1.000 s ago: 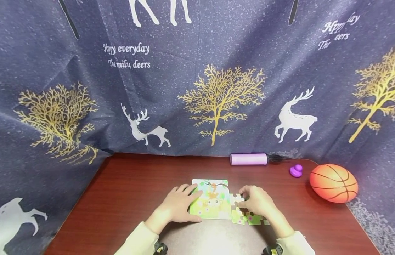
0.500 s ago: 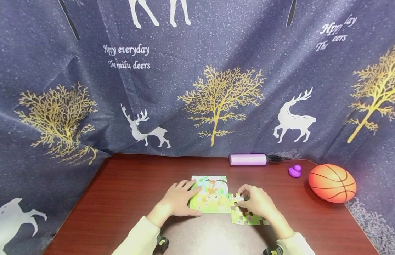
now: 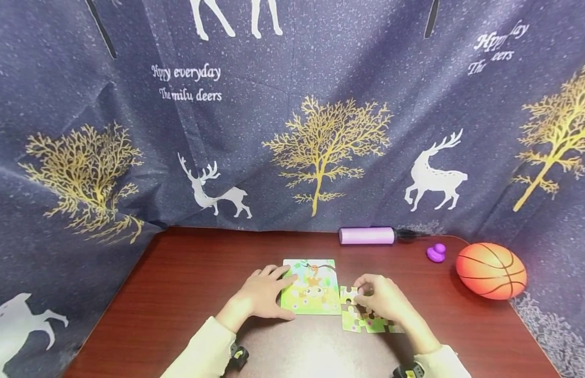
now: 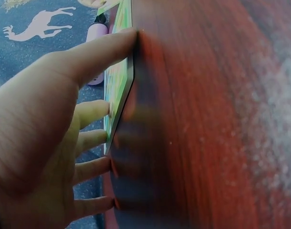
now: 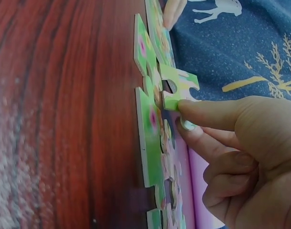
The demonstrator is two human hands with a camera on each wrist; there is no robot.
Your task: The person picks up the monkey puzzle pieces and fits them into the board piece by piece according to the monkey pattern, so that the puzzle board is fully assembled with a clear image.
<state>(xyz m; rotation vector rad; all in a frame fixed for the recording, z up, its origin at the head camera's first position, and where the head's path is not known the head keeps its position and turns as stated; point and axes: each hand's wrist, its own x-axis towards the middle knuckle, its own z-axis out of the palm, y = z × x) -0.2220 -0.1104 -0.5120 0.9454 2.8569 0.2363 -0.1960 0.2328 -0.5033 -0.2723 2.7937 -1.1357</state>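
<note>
Right hand (image 3: 382, 302) has a puzzle piece (image 5: 178, 88) pinched between the thumb and index finger, with the other fingers curled in behind. The piece is pale green and yellowish with rounded cut-outs, and it's just off the right edge of a square picture board (image 3: 318, 296). From the right wrist camera it stands up above its neighbours, but honestly the hand covers so much that I can't tell if it's touching the board or any other piece.

Left hand (image 3: 264, 298) isn't gripping anything: fingers spread and pretty straight, lying along the left side of the board, thumb down at the near left corner. The board lies flat, with a cartoon animal, flowers and a branch printed on it.

The other puzzle pieces (image 3: 351, 321) sit to the right of the board, partly under the right hand, green ones with pink flowers along the near side. I couldn't give you a count.

All of this is on a reddish-brown wooden surface (image 3: 202, 262). Toward the back there's a light purple cylinder (image 3: 367, 235) with a black end, then a little purple duck (image 3: 436, 253), and an orange basketball (image 3: 491, 270) over by the right edge. Behind it hangs a dark blue cloth (image 3: 254, 126) with white deer and gold trees.
</note>
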